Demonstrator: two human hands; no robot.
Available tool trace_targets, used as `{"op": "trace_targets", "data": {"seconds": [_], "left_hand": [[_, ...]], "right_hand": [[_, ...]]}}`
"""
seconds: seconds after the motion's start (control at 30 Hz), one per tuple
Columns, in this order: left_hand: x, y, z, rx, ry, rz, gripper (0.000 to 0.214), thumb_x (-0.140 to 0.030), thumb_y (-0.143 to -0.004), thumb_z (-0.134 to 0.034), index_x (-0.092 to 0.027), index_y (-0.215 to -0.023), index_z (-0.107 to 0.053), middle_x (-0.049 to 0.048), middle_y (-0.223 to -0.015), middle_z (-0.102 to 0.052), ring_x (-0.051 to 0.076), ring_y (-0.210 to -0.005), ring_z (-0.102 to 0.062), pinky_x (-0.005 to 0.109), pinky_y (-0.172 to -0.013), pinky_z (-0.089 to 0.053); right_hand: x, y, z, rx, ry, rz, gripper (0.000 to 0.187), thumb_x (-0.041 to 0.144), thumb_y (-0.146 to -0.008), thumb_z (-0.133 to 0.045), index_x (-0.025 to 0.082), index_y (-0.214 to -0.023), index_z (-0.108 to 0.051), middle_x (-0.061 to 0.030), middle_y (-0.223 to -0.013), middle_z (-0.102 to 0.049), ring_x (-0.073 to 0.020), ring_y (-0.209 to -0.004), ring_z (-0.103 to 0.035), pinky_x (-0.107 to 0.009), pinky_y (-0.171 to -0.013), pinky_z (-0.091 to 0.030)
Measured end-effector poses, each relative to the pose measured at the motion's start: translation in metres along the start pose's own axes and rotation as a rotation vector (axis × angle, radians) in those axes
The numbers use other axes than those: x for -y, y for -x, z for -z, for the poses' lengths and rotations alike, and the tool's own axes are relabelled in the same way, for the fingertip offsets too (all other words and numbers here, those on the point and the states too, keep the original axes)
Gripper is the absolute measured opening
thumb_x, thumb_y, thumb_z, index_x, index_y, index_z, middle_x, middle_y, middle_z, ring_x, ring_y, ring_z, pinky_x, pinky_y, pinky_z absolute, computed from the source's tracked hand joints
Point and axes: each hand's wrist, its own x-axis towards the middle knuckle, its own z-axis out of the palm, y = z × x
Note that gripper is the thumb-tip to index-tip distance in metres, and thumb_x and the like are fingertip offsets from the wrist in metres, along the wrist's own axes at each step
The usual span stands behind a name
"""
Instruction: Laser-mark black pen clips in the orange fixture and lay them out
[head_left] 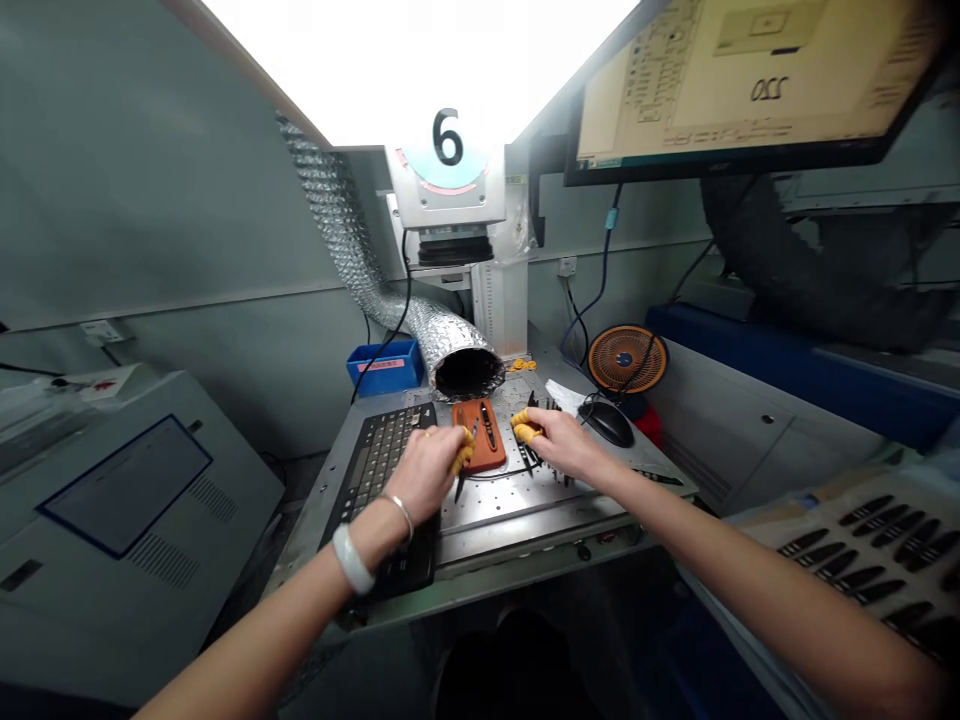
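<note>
**Bench notes:** The left hand [424, 472] is pinching a slim black blade-shaped part [459, 488] in a narrow grip, with yellow finger cots [463, 455] on the fingertips and the part's point angling down beside an orange tray [493, 456]. A second black piece [488, 425] is lying on the tray. The right hand [561, 443] is curling low over a rack of similar black parts [541, 445], its cotted fingertips at the rack's near end; I cannot tell whether they are closing on a piece.

Everything is sitting on a perforated steel bed [495, 515], with a black keyboard [379, 470] just left of the tray and a wired mouse [606, 422] beyond the right hand.

**Risks, as I judge them:** The smooth cots and narrow pinch are leaving the slim part prone to slipping, and it could land on the keyboard or the bed. Its point is also risking a scratch against the steel. The right hand's closeness is threatening to knock the racked parts out of line.
</note>
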Motion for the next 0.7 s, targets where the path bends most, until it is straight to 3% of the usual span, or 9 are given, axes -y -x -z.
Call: {"op": "trace_targets", "data": {"seconds": [0.13, 0.27, 0.53, 0.7], "left_hand": [[-0.056, 0.026, 0.011, -0.110, -0.028, -0.287, 0.013, -0.015, -0.092, -0.037, -0.018, -0.086, -0.049, 0.0018, -0.080, -0.056, 0.018, -0.076, -0.047, 0.035, -0.078, -0.033], [-0.092, 0.042, 0.018, -0.237, -0.084, -0.484, 0.013, -0.010, -0.089, -0.039, -0.018, -0.084, -0.048, 0.0019, -0.078, -0.052, 0.019, -0.075, -0.044, 0.038, -0.081, -0.034], [-0.146, 0.044, 0.019, -0.322, -0.134, -0.699, 0.018, -0.006, -0.085, -0.038, -0.019, -0.083, -0.051, 0.0027, -0.079, -0.055, 0.020, -0.078, -0.050, 0.041, -0.085, -0.037], [-0.186, 0.047, 0.017, -0.362, -0.014, -0.866, 0.020, -0.011, -0.086, -0.034, -0.020, -0.084, -0.052, 0.0036, -0.078, -0.058, 0.020, -0.078, -0.055, 0.042, -0.085, -0.039]], "right_hand": [[0.014, 0.039, 0.017, 0.005, -0.300, -0.050, 0.019, 0.026, -0.082, -0.055, 0.017, -0.096, -0.064, -0.0004, -0.082, -0.064, -0.0121, -0.069, -0.056, -0.021, -0.059, -0.039], [0.026, 0.083, 0.041, -0.035, -0.450, -0.075, 0.016, 0.025, -0.080, -0.059, 0.016, -0.091, -0.065, -0.0006, -0.080, -0.063, -0.0109, -0.068, -0.055, -0.019, -0.057, -0.040], [0.031, 0.152, 0.077, -0.204, -0.339, -0.149, 0.015, 0.030, -0.079, -0.062, 0.017, -0.085, -0.066, 0.0000, -0.073, -0.062, -0.0115, -0.065, -0.055, -0.020, -0.057, -0.040], [0.025, 0.207, 0.099, -0.248, -0.178, -0.272, 0.011, 0.022, -0.082, -0.057, 0.017, -0.087, -0.065, 0.0009, -0.070, -0.062, -0.0107, -0.064, -0.057, -0.019, -0.057, -0.040]]}}
